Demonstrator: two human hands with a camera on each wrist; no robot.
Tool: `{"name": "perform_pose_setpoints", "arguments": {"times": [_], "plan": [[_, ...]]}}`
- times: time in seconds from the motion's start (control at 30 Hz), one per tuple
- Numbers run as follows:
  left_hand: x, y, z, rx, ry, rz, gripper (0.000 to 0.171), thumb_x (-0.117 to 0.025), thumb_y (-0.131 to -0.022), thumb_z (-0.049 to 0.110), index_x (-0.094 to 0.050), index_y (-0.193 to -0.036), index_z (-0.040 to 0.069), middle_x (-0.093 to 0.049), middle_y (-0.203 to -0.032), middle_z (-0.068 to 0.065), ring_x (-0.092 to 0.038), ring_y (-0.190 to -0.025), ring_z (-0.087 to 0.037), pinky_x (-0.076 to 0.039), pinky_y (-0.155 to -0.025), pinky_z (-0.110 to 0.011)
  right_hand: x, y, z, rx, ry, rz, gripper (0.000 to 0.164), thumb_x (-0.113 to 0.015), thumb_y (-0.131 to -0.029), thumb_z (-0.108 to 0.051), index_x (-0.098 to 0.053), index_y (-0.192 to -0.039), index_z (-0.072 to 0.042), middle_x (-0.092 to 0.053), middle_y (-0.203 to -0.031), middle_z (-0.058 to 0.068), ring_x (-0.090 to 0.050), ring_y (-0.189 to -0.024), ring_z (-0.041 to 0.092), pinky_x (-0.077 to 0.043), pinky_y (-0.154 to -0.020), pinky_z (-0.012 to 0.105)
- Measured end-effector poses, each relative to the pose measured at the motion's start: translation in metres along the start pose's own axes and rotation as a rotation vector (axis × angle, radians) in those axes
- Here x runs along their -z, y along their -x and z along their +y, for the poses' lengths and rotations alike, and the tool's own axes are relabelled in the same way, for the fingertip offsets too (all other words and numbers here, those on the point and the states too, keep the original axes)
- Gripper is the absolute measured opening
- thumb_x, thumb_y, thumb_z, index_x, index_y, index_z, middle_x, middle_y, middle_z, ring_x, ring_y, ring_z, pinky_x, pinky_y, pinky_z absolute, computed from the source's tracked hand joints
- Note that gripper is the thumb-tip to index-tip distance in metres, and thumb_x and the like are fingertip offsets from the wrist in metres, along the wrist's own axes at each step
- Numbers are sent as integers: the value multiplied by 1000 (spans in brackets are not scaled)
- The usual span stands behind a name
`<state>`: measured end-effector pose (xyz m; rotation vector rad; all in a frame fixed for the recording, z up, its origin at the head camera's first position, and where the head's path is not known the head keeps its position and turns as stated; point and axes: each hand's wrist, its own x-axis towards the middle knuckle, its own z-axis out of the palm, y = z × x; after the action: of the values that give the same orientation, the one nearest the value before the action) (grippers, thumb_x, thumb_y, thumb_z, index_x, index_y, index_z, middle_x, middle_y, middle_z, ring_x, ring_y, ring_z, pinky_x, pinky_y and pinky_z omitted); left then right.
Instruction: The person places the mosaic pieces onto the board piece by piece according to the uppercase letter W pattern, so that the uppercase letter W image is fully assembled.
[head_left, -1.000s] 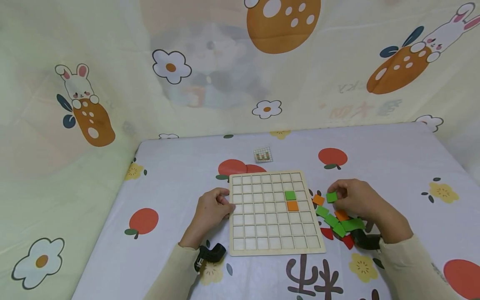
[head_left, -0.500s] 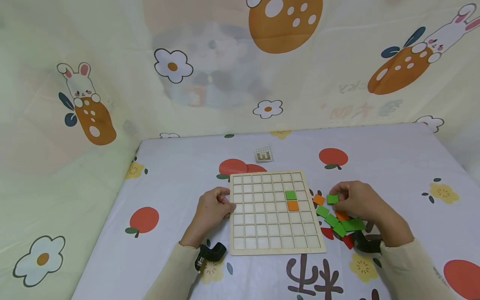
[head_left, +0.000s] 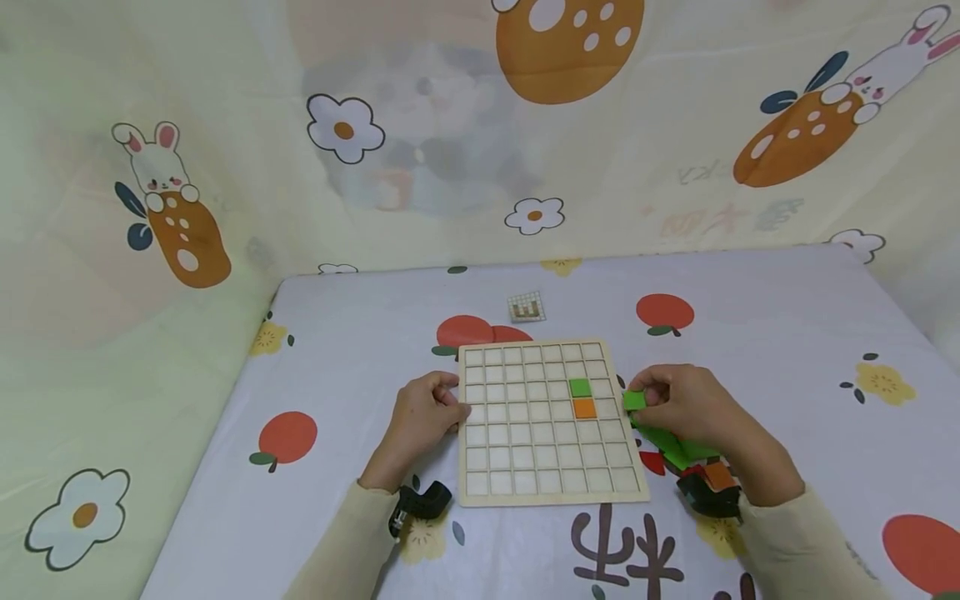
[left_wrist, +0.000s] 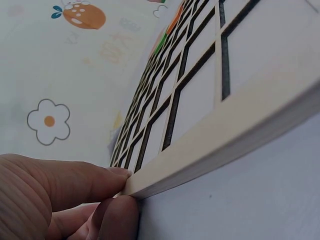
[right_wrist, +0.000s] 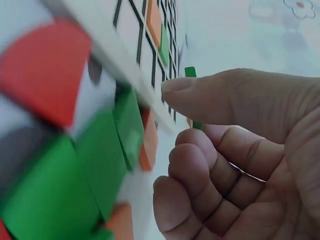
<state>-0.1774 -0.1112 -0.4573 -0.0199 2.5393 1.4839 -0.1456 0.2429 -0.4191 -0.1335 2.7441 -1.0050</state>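
Observation:
A wooden grid board (head_left: 555,502) lies flat on the table. Inside its cells sit a green square tile (head_left: 580,387) and, just below it, an orange square tile (head_left: 584,407). My left hand (head_left: 420,421) pinches the board's left edge, thumb and fingers at the rim in the left wrist view. Beside the right edge, my right hand (head_left: 690,408) pinches another green square tile (head_left: 633,401) between thumb and forefinger. Most of that tile is hidden behind the thumb in the right wrist view. Loose green tiles (right_wrist: 100,160) lie under this hand, partly covered by it.
Red quarter-round pieces (right_wrist: 50,70) and an orange tile (head_left: 718,475) lie among the loose pile right of the board. A small pattern card (head_left: 526,307) rests beyond the board's far edge. A printed curtain (head_left: 435,183) hangs behind the table.
My right hand has moved left toward the board with the green tile, passing over the loose pieces. An orange tile now shows near the right wrist. My left hand stays at the board's edge.

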Motion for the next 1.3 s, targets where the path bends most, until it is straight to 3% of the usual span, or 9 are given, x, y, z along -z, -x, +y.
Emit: {"name": "perform_pose_setpoints", "arguments": {"times": [0.5,0.83,1.3], "plan": [[2,-3,4,15,-43,12,41,-80,-89,8,-67,-128,1,-64,-82,-7,-62,-64,-17,-49,-58,-26,-24,1,-24,45,-73,-59,27,-85,-80,-7,-72,-103,-5,-57,-82,3,-53,-80,20,-47,-62,26],[0,2,10,-2,-82,9,42,-79,-88,5,-67,-127,-3,-63,-78,-6,-61,-61,-15,-49,-56,-26,-36,3,-27,68,-55,-67,25,-86,-78,-4,-73,-100,-5,-58,-78,2,-54,-77,18,-47,-64,26],[-1,1,9,-47,-94,20,39,-80,-87,5,-68,-123,-4,-63,-75,-4,-60,-60,-13,-48,-55,-26,-40,4,-30,25,-25,-55,24,-85,-79,-4,-74,-100,-8,-58,-76,1,-53,-76,18,-44,-62,29]]}}
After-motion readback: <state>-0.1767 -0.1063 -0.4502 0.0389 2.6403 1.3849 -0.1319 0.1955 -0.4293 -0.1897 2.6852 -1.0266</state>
